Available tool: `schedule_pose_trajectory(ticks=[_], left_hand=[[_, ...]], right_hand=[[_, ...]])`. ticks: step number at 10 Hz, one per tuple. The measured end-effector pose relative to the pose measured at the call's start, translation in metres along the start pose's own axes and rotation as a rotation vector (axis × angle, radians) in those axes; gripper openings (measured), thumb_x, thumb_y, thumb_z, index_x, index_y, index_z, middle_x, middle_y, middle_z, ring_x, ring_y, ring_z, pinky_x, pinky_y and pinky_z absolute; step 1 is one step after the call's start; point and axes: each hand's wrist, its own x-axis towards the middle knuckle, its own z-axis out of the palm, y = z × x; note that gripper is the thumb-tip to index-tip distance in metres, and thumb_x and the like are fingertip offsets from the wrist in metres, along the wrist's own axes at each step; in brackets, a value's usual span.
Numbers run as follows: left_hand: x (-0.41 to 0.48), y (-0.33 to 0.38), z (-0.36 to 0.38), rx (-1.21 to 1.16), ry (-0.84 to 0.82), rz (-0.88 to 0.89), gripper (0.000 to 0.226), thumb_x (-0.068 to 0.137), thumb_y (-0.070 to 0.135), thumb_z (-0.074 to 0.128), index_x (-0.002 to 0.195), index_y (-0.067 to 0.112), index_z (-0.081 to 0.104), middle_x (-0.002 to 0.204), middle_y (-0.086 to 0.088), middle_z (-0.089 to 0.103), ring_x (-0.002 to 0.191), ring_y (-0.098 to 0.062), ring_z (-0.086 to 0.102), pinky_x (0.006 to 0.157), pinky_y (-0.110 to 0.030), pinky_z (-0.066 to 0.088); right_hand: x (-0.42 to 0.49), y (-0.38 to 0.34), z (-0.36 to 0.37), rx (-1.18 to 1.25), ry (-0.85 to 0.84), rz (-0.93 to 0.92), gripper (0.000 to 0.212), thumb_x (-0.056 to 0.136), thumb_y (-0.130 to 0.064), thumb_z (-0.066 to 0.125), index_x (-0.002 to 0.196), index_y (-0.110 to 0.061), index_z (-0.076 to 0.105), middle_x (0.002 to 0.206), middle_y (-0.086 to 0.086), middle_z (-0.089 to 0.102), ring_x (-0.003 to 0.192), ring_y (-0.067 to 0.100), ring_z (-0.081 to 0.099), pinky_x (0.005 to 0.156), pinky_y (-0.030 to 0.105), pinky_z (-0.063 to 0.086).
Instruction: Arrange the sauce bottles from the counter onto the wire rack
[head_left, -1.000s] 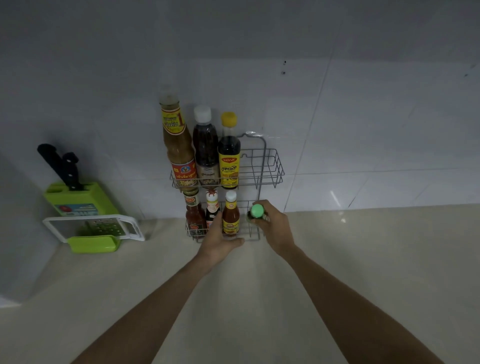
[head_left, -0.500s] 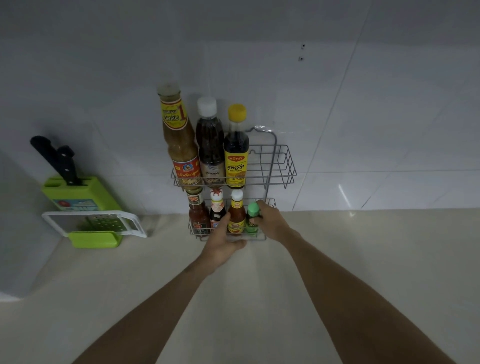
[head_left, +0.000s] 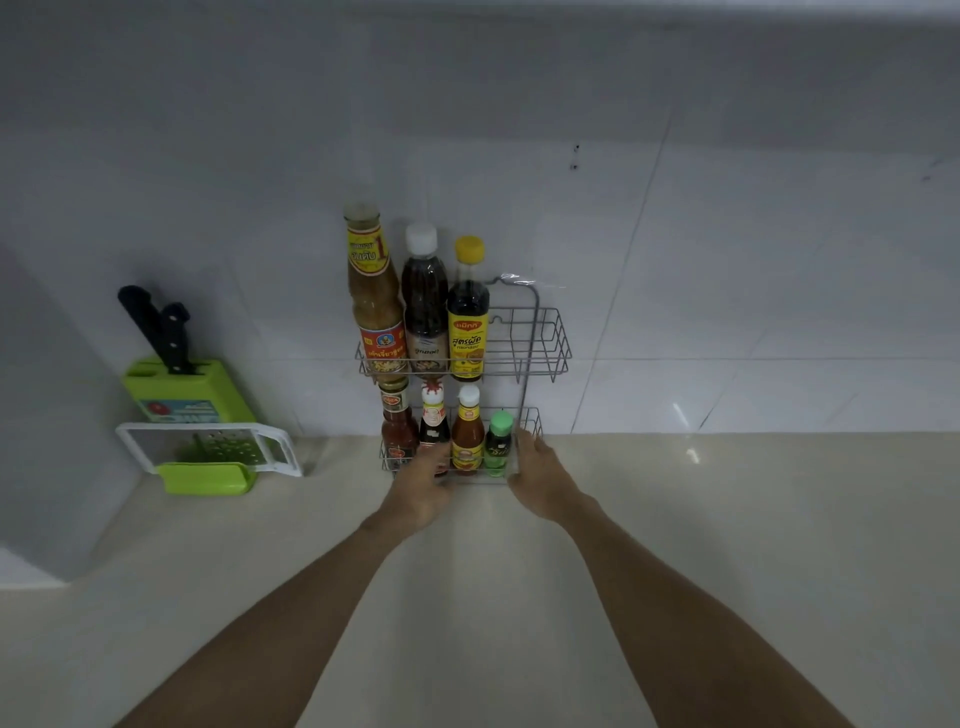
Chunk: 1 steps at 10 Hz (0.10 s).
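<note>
Both bare arms outstretched forward, left hand and right hand loosely open, apart.

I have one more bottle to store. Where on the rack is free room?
Upper shelf: free right of the yellow-capped bottle. Lower shelf: crowded, four bottles up to the green-capped bottle, both hands at its front.

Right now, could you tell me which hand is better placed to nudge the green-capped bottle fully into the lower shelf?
Right. The right hand sits directly beside the green-capped bottle at the shelf's right end, while the left hand is in front of the dark bottle further left.
</note>
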Motion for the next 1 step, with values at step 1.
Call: schedule_pose_trajectory(ticks=[1], left_hand=[[-0.019,0.0118,-0.0124,0.283,0.086,0.037,0.05,0.092,0.02,0.054,0.141,0.023,0.046,0.155,-0.003,0.036,0.148,-0.035,0.016,0.119,-0.043,0.021]], right_hand=[[-0.0228,-0.0071,-0.0138,-0.204,0.028,-0.059,0.07,0.086,-0.035,0.058,0.144,-0.01,0.029,0.146,0.013,0.041,0.14,0.037,0.031,0.115,0.048,0.027]])
